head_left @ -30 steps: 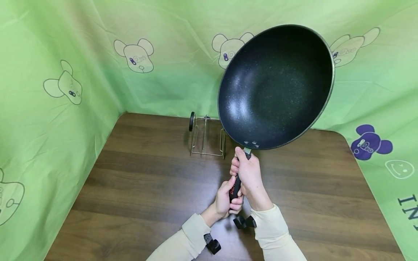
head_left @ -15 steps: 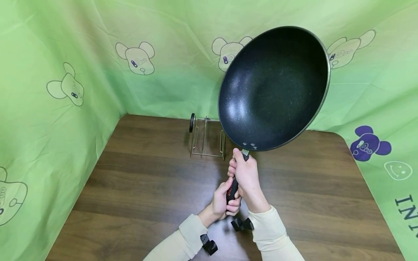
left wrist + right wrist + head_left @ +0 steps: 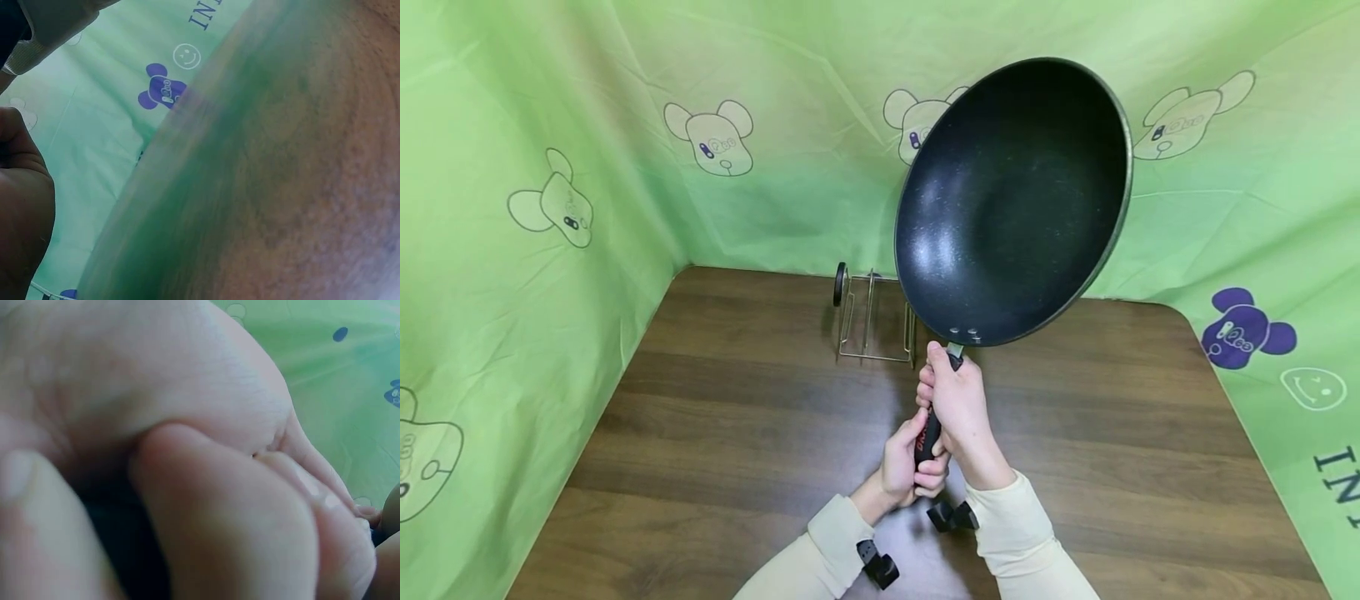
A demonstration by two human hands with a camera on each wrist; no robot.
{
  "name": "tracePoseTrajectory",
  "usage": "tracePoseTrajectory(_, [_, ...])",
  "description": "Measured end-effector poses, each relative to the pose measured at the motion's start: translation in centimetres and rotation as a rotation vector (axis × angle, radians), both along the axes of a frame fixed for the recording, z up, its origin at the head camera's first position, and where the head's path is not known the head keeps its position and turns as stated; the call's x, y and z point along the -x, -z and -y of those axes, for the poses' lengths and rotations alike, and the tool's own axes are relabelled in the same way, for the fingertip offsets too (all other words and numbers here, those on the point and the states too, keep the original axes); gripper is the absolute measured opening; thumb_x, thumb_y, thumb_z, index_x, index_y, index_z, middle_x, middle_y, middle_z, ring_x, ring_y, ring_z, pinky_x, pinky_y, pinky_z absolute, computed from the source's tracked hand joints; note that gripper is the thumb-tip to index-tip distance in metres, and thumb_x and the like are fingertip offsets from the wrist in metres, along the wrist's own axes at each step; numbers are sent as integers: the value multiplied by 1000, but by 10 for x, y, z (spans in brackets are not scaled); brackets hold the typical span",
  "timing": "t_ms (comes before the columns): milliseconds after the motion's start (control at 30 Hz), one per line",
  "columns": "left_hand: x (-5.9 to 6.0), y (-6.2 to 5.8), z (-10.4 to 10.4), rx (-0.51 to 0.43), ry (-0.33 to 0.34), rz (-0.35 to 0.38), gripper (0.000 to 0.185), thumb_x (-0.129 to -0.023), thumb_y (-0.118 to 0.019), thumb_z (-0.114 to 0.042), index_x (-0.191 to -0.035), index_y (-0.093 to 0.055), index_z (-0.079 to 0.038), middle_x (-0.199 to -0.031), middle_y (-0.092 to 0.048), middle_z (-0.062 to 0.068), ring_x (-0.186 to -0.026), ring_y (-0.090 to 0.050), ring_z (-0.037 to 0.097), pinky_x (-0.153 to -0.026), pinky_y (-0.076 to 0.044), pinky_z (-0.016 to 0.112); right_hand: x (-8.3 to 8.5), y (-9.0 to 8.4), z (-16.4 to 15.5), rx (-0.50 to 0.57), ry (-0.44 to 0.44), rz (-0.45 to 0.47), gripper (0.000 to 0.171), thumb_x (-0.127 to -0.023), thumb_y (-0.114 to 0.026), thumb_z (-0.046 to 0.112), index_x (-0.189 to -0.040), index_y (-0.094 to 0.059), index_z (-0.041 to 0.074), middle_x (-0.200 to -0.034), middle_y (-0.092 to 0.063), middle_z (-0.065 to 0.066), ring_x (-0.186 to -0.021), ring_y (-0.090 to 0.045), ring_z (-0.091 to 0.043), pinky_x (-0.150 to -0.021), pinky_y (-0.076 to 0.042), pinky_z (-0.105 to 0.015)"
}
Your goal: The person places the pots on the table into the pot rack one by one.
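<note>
A large black wok (image 3: 1015,200) with a long black handle (image 3: 929,435) is held up tilted, its inner face towards the head camera. My right hand (image 3: 962,404) grips the upper handle just below the rivets, thumb lying along it. Lower down, my left hand (image 3: 904,467) wraps its fingers round the handle's end. In the right wrist view, curled fingers (image 3: 231,512) close round something dark. Skin and a blurred brown surface fill much of the left wrist view, where a hand (image 3: 22,219) shows at the left edge.
A thin metal wire rack (image 3: 876,317) with a black round piece at its left stands at the back of the brown wooden table (image 3: 737,433), partly behind the wok. Green printed cloth (image 3: 775,192) hangs round the back and sides.
The wok, with both hands still on its handle, has drifted slightly left and turned a little, so its face looks narrower. The rack stays in place.
</note>
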State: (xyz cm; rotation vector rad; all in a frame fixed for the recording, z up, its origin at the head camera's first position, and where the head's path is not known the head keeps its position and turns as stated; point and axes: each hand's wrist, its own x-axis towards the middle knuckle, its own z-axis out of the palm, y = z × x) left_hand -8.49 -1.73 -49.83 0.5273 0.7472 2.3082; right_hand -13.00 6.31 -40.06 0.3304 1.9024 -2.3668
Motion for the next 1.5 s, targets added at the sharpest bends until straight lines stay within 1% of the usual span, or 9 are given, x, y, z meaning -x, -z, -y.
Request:
tracePoseTrajectory(133, [0,0,2,-14,10,-16,50,-107,-17,-53,-76,-41,-21,-55,-37,-17,-39,-23,-2,-33,-14,19,-1,1,2,-17,-2,-11,34,-107,-50,25,-78,-42,10,-58,-37,5,-45,-38,-6,-44,-37,-19])
tracePoseTrajectory(367, [1,-1,6,-63,41,-38,51,-107,-15,-55,-78,-40,-21,-54,-33,-16,-38,-22,-3,-32,-12,19,-2,2,4,-19,-10,-44,35,-107,-49,24,-76,-40,10,-58,-37,6,-45,-37,-5,-43,-33,-18])
tracePoseTrajectory(600, [0,1,10,-68,80,-15,52,-105,-17,-59,-77,-40,-22,-53,-32,-16,-38,-20,-1,-33,-11,19,-4,2,5,-92,-19,-38,34,-107,-49,24,-76,-45,8,-60,-43,4,-48,-45,-7,-46,-39,-19])
tracePoseTrajectory(867, [0,3,14,-91,80,-22,53,-105,-16,-59,-77,-40,-22,-54,-31,-16,-38,-19,-1,-33,-10,20,-5,2,9,-151,-51,-73,31,-107,-49,23,-82,-46,6,-62,-43,3,-49,-46,-6,-47,-43,-19])
tracePoseTrajectory(1100, [-2,6,20,-94,85,-19,54,-105,-16,-60,-76,-42,-22,-53,-33,-16,-38,-19,1,-33,-10,21,-6,2,14,-167,-81,-87,31,-107,-48,21,-80,-46,7,-62,-42,2,-50,-46,-7,-48,-43,-19])
tracePoseTrajectory(1267, [-2,7,24,-110,89,-21,54,-105,-17,-61,-76,-43,-22,-53,-34,-16,-38,-18,1,-33,-10,21,-7,1,17,-191,-100,-100,32,-107,-48,21,-79,-46,6,-63,-43,1,-51,-47,-8,-50,-45,-20])
tracePoseTrajectory(1500, [-1,7,28,-149,101,-14,53,-105,-19,-61,-76,-41,-22,-53,-31,-15,-38,-16,2,-34,-9,22,-6,1,21,-220,-119,-103,34,-107,-48,20,-76,-48,6,-61,-44,1,-51,-47,-8,-50,-45,-20])
